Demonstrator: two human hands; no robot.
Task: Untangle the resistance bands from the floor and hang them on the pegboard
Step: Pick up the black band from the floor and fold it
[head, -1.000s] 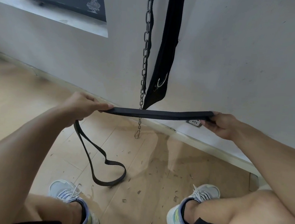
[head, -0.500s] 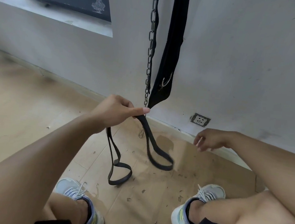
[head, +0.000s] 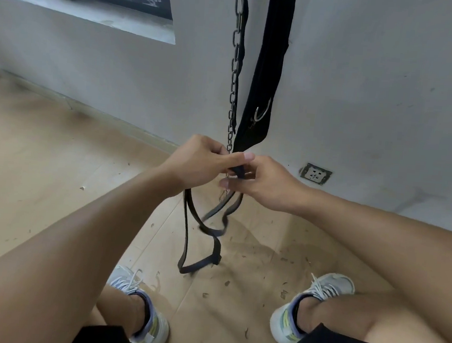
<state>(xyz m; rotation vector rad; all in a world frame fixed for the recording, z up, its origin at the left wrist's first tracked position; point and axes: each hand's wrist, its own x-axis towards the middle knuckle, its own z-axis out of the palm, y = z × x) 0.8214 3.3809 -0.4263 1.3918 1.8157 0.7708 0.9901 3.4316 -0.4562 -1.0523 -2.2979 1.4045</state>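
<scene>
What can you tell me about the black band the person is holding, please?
The band is a thin, flat black strip that looks like rubber. Both hands pinch it at the top, left hand and right hand close together, in front of a hanging chain. Below them it hangs slack in uneven, twisted loops, partly blurred. Whether its lowest loop touches the wooden floor between the shoes cannot be told.

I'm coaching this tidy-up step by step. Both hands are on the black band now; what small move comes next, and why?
Probably draw the hands apart to open the band out. The left hand and right hand pinch it close together, and its loops hang doubled and twisted below, so it likely isn't ready to hang.
</scene>
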